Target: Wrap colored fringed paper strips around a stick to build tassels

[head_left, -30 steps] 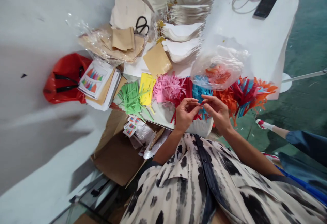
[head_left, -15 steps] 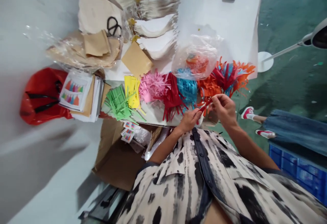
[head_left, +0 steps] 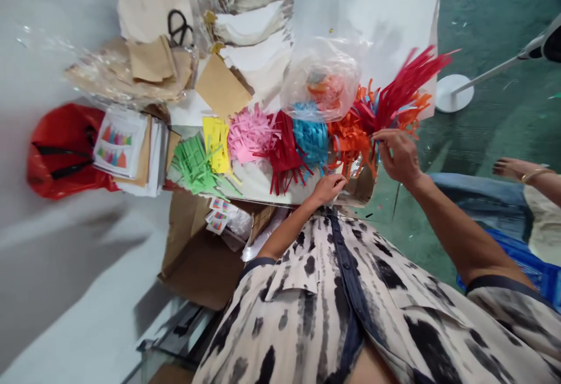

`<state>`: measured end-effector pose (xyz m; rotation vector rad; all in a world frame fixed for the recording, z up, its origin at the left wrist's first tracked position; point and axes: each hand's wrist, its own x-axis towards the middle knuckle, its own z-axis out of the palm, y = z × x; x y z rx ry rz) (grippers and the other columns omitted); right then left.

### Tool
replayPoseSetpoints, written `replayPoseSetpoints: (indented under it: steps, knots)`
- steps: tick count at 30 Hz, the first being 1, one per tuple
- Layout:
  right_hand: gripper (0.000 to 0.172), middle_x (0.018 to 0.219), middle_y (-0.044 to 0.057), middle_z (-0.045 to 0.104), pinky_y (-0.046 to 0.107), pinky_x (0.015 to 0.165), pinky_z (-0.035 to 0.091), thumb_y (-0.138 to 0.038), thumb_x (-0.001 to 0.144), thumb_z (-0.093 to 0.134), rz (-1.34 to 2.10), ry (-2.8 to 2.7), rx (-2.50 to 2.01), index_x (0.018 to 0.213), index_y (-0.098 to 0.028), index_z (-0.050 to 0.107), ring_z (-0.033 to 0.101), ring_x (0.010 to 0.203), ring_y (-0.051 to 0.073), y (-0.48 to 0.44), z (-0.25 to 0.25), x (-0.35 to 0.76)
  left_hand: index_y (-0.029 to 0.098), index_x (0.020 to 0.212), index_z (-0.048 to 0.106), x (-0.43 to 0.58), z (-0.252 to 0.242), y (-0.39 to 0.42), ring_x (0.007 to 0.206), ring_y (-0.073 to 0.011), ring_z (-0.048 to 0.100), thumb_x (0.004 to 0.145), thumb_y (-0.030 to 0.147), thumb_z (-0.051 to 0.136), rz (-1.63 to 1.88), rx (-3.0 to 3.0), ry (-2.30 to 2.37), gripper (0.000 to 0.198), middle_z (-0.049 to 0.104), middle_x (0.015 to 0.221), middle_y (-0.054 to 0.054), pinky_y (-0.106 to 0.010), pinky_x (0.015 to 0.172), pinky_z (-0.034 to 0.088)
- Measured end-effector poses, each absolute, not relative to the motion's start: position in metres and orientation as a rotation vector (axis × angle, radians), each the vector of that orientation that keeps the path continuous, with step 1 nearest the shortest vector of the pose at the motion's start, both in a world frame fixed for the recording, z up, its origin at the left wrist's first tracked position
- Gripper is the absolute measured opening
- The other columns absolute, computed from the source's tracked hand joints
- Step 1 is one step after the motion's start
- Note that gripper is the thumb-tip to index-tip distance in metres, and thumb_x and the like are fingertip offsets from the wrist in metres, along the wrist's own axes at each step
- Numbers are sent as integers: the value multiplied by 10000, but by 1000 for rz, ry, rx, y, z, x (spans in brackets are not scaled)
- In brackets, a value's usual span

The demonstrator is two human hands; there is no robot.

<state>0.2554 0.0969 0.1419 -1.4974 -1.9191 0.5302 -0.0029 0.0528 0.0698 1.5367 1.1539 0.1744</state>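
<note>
A fanned-out red paper tassel rises from the fingertips of my right hand, which pinches its narrow end. Its strips spread up and to the right over a mixed pile of tassels. My left hand is closed near the table's front edge, thumb and fingers together; whatever may be in them is too small to name. Between the hands lie orange fringed tissue paper and blue fringed paper. Further left are red fringed paper, pink fringed paper, yellow fringed paper and green fringed paper.
A clear plastic bag with orange pieces sits behind the row. Black-handled scissors, stacked white sheets and a red bag are at left. An open carton stands below. Another person's hand shows at right.
My right hand has moved right, and the red tassel now fans out above it. My hands have come apart. Another person's arm has come into view at right.
</note>
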Motion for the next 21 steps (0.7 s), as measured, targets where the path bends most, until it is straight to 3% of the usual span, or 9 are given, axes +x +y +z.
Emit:
replayPoseSetpoints:
  steps: [5,9,11,13,17,21]
  knots:
    - [408,1299,190,805,447,1020,606,-321,1125,391,608,-2236,-1651,1172,-177,770,756,1219,301,72,75,269,210,1020,837,-29,63,9,963,-181,740,1044,257,650,243,1428,1290,194,842,1024,-21,-255,934,537]
    - [392,1393,156,799,367,731,495,-333,1126,460,474,-2330,-1870,1176,-178,817,770,1038,258,57,78,271,198,992,828,-65,56,-13,916,-172,733,1064,274,626,378,1341,1433,227,831,973,-26,-256,908,537]
    - [383,1327,166,822,381,644,409,-361,1110,505,401,-2279,-1925,1137,-185,843,760,940,253,56,86,256,197,984,813,-84,53,-15,946,-176,737,1074,282,612,474,1297,1529,237,828,998,-40,-266,935,539]
    - [361,1198,166,847,381,629,401,-378,1082,544,458,-2209,-1853,1066,-208,862,752,883,257,60,100,225,205,977,794,-104,50,-10,1008,-185,740,1075,287,612,577,1246,1640,223,826,1047,-53,-280,983,539]
    - [219,1026,88,842,366,737,568,-401,1038,682,1111,-1958,-1304,1009,-298,874,759,892,243,68,168,127,231,1017,760,-146,45,13,1067,-197,727,1098,330,589,775,1089,1910,213,809,1111,-63,-310,1035,534]
    - [277,931,63,798,284,695,589,-385,1104,680,1856,-1567,-356,1279,-280,868,734,753,164,62,271,50,243,992,736,-190,38,43,835,-155,691,1072,362,656,998,763,2054,164,765,950,-10,-262,879,549]
